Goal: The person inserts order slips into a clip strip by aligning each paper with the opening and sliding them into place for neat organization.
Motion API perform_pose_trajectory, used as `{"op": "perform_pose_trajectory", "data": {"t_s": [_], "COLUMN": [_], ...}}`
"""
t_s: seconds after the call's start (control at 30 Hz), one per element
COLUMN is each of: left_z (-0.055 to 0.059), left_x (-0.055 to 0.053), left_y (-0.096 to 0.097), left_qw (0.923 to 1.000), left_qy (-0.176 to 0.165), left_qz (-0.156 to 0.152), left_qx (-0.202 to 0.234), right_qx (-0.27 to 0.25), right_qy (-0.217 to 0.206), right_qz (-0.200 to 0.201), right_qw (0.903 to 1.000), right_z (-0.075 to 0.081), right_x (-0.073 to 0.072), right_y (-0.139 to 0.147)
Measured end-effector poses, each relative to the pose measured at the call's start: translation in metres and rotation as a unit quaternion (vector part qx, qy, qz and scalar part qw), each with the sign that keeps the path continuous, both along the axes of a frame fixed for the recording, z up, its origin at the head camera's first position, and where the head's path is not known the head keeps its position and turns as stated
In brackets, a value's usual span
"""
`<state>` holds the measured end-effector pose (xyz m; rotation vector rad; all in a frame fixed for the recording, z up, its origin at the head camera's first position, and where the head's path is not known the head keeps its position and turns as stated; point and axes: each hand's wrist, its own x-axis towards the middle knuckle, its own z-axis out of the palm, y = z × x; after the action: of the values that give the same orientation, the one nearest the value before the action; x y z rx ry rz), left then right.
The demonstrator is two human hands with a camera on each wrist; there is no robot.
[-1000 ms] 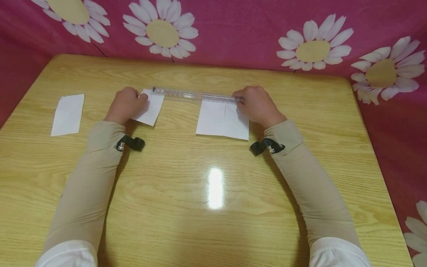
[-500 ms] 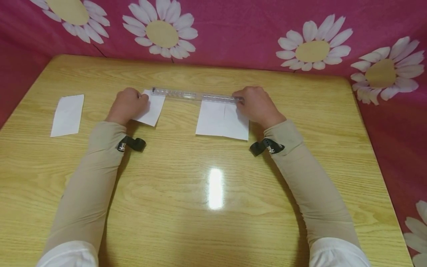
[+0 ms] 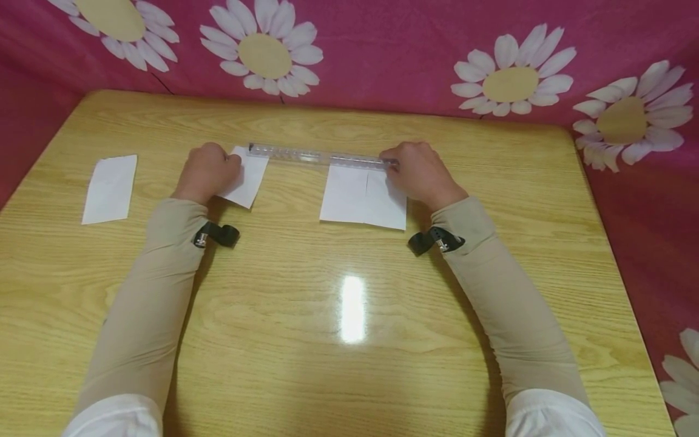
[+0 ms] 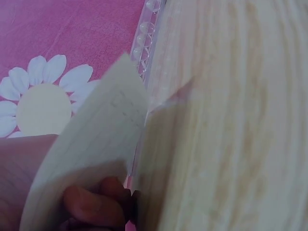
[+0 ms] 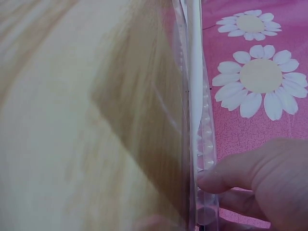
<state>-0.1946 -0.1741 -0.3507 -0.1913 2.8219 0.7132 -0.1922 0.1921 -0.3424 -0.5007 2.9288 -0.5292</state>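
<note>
In the head view my left hand pinches a small white paper piece, its fingers curled against it. A long clear plastic strip with a row of small circles runs level between the two hands. Its left end lies over the top of that paper; whether the left fingers touch it I cannot tell. My right hand holds the strip's right end, thumb on it in the right wrist view. Below that end is a wider white sheet with a line down its middle; the right fingers cover its upper corner.
Another white paper piece lies on the wooden table at the left. Behind the table hangs a pink cloth with large white flowers. Black straps show at both wrists.
Almost nothing differs. The paper in the left hand shifts very slightly; both hands and the clear strip keep their places.
</note>
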Motion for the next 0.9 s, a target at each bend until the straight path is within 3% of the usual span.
{"op": "perform_pose_trajectory", "data": {"t_s": [0.37,0.7,0.9], "left_z": [-0.0014,-0.0008,-0.0031], "left_x": [0.0006,0.0012,0.0005], "left_y": [0.0003,0.0048,0.0049], "left_qw": [0.9997,0.9996,0.9996], "left_qy": [0.008,-0.015,-0.002], "left_qz": [-0.016,-0.018,-0.020], "left_qx": [0.013,0.016,0.020], "right_qx": [0.001,-0.001,-0.002], "right_qy": [-0.004,0.000,-0.005], "right_qz": [-0.001,0.003,0.000], "right_qw": [1.0000,1.0000,1.0000], "right_z": [0.0003,0.0011,0.0010], "right_x": [-0.0004,-0.0004,0.0004], "right_y": [-0.0002,0.0004,0.0006]}}
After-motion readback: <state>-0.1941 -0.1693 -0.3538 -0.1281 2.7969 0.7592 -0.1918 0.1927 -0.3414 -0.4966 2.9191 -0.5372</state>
